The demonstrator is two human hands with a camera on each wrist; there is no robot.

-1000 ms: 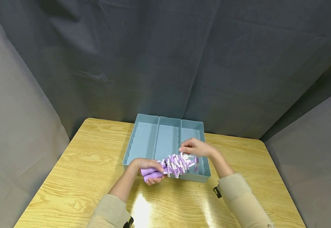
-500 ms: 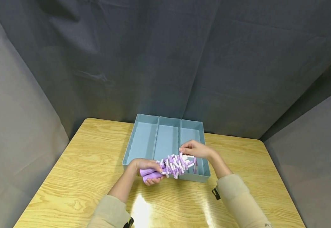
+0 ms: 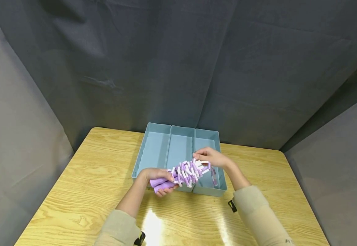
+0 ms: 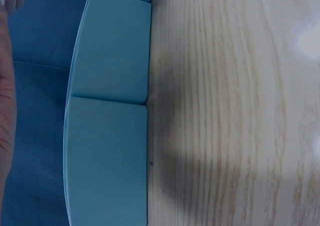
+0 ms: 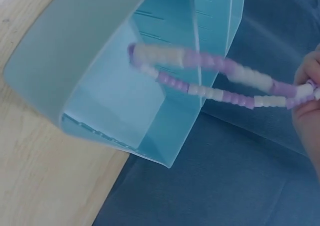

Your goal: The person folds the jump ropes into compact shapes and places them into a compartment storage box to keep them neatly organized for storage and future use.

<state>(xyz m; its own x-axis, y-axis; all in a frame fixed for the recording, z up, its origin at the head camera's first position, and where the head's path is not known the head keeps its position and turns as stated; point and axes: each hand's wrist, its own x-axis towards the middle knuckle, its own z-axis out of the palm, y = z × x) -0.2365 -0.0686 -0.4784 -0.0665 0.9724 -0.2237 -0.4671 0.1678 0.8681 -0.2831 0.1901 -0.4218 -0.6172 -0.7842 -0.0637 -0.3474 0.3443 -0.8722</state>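
A jump rope (image 3: 190, 173) with purple and white beads is gathered into a bundle. My left hand (image 3: 157, 174) grips its two purple handles (image 3: 163, 185) side by side, with the beaded part extending to the right. At the far end of the bundle, my right hand (image 3: 210, 157) pinches the beaded cord. A beaded loop (image 5: 210, 61) hangs from its fingers in the right wrist view. Both hands are above the blue tray (image 3: 152, 150). Only an edge of the left hand (image 4: 6, 106) shows in the left wrist view.
The tray has three long compartments and stands near the back of the wooden table (image 3: 104, 171). Its front wall (image 4: 107, 156) fills the middle of the left wrist view. Dark curtains (image 3: 154, 68) hang behind, and lighter panels (image 3: 18, 136) flank the table.
Both hands have risen slightly, and the bundled rope has come up with them. The loose loop by the right hand has swung a little. The tray stays put.
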